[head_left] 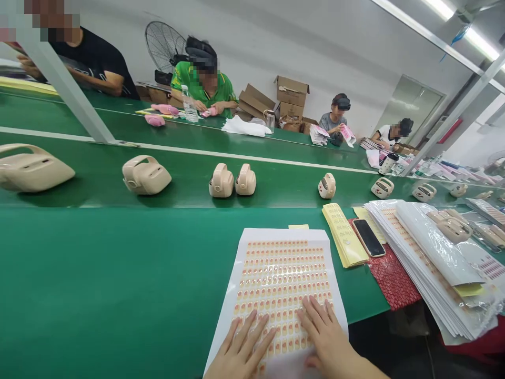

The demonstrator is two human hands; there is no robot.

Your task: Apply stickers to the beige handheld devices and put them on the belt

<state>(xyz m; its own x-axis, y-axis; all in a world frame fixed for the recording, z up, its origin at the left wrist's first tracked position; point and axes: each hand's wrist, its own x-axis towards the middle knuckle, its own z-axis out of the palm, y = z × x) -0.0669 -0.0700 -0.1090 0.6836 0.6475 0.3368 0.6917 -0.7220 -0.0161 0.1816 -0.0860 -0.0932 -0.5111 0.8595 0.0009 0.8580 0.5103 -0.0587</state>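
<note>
Left hand [243,348] and right hand [325,330] are both flat, fingers loosely spread, on a glossy sticker sheet [282,279] by the near edge of the table [118,289]. Probably light, floppy, kinda slippery; I'd grab its blank side margins [225,316].

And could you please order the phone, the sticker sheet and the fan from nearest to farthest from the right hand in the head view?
1. Sticker sheet: directly under the right hand.
2. Phone: beyond the hand, to its right.
3. Fan: far across the room, upper left.
</note>
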